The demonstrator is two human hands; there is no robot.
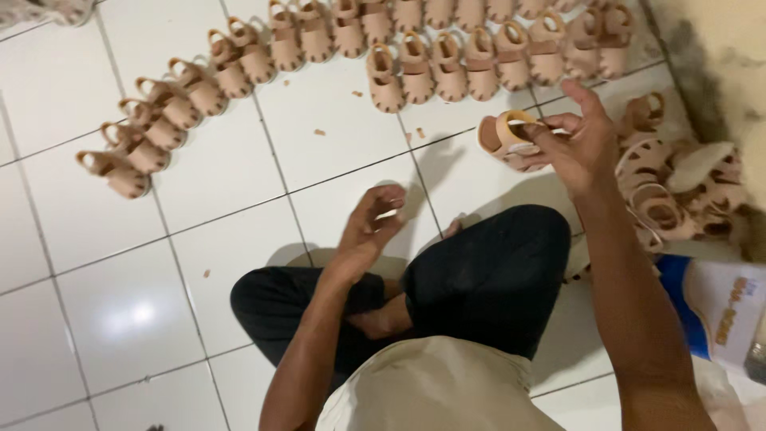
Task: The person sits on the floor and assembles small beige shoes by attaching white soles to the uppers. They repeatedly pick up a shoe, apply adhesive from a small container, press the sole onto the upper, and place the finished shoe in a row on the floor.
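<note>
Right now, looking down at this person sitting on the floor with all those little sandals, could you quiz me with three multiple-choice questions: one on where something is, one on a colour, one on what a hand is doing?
1. Where are the lined-up sandals?
A. on the white tiled floor
B. on a shelf
C. in a box

2. What colour are the sandals?
A. blue
B. tan-pink
C. black

3. What is the right hand doing?
A. resting flat on the floor
B. holding one sandal up
C. gripping scissors

Answers: 1 A, they stand in curved rows on the tiles. 2 B, all share that pale tan. 3 B, its fingers close on the strap, while the left hand hovers with nothing clearly in it.
</note>
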